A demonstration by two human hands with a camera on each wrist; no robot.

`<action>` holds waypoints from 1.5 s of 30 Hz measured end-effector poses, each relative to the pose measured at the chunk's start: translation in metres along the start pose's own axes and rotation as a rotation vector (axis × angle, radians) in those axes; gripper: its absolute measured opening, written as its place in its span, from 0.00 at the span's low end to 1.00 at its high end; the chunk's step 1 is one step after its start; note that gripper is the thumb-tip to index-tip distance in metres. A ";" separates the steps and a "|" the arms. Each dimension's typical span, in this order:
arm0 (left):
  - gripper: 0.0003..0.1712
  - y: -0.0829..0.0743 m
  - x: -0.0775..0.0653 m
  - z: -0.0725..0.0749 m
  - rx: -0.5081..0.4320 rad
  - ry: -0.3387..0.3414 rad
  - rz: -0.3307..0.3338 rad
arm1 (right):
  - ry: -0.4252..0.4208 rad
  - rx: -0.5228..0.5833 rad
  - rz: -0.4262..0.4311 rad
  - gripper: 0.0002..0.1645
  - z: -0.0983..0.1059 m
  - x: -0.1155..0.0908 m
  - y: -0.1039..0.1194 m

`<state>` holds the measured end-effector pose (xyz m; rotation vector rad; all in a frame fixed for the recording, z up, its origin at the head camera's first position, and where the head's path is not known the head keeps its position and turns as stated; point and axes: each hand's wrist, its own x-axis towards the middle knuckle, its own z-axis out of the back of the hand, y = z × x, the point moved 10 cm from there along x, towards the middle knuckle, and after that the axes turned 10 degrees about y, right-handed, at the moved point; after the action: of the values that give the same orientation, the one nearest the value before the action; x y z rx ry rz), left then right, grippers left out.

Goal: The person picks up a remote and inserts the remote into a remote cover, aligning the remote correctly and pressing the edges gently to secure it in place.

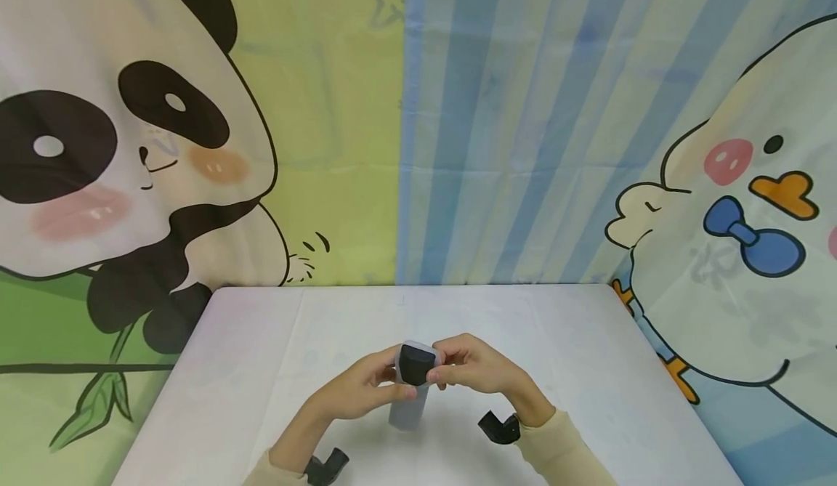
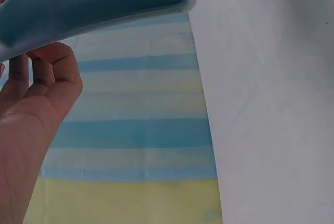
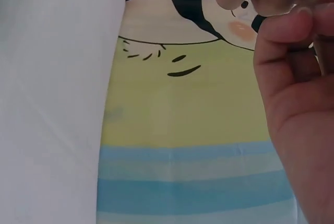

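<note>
A long grey-blue object [image 1: 407, 407] with a rounded translucent edge and a black end piece [image 1: 417, 365] is held up above the white table; its exact kind is unclear. My left hand [image 1: 362, 386] grips it near the black end, thumb in front and fingers behind. On the other side my right hand [image 1: 480, 366] pinches the edge by the black end between thumb and fingers. The left wrist view shows the object's long smooth body [image 2: 104, 4] stretching across the top. Only a sliver of it appears beyond the right hand [image 3: 302, 78] in the right wrist view.
The white table [image 1: 340, 319] lies below both hands. Behind it hangs a cloth backdrop [image 1: 346, 108] with a panda and a white bird printed on it. Each wrist wears a black bracket [image 1: 500, 428].
</note>
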<state>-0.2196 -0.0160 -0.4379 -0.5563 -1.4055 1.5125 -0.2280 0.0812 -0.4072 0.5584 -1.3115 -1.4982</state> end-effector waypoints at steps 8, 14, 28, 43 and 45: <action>0.23 -0.012 -0.007 0.010 0.076 -0.033 -0.027 | -0.050 -0.185 0.027 0.17 0.006 0.001 0.004; 0.19 -0.014 -0.008 0.014 0.169 -0.056 -0.008 | -0.308 -0.650 0.036 0.15 0.016 -0.006 0.023; 0.17 -0.007 -0.006 0.020 0.295 -0.227 0.060 | -0.490 -0.960 0.041 0.15 0.008 -0.008 0.047; 0.10 -0.031 -0.003 0.023 0.623 -0.345 -0.023 | -0.620 -1.129 0.240 0.18 -0.009 -0.002 0.083; 0.10 -0.035 -0.002 0.022 0.646 -0.365 -0.023 | -0.612 -1.161 0.254 0.19 -0.015 0.002 0.084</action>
<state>-0.2258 -0.0335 -0.4010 0.1409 -1.0749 1.9889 -0.1840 0.0826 -0.3340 -0.8277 -0.6566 -1.9522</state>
